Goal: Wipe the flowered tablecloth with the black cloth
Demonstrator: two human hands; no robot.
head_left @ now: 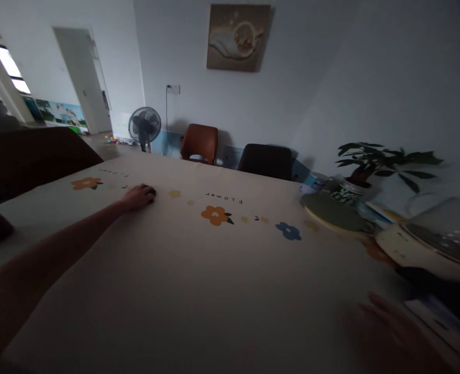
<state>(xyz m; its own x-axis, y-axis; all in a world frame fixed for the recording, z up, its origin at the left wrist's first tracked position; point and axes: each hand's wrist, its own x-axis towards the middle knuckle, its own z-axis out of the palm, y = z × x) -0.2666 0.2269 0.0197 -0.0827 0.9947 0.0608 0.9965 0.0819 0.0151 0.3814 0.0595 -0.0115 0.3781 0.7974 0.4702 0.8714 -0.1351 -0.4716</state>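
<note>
My left hand (138,197) rests far out on the tablecloth (199,270), with the arm stretched across from the lower left. Its fingers are curled down, and a dark patch shows at their tips; whether that is a small object or shadow, I cannot make out. Close to the near right edge, my right hand (389,327) is dark and smeared by motion. Beside it lie a dark item (428,283) and a pale flat box-like thing (440,322), partly cut off. Orange flowers (214,215) and a blue flower (288,231) are printed on the cloth.
At the right stand a cream electric pot (413,249) with a glass lid, a round green mat (329,212) and a potted plant (350,189). Behind the table are a brown chair (201,140), a black chair (267,160) and a fan (144,125).
</note>
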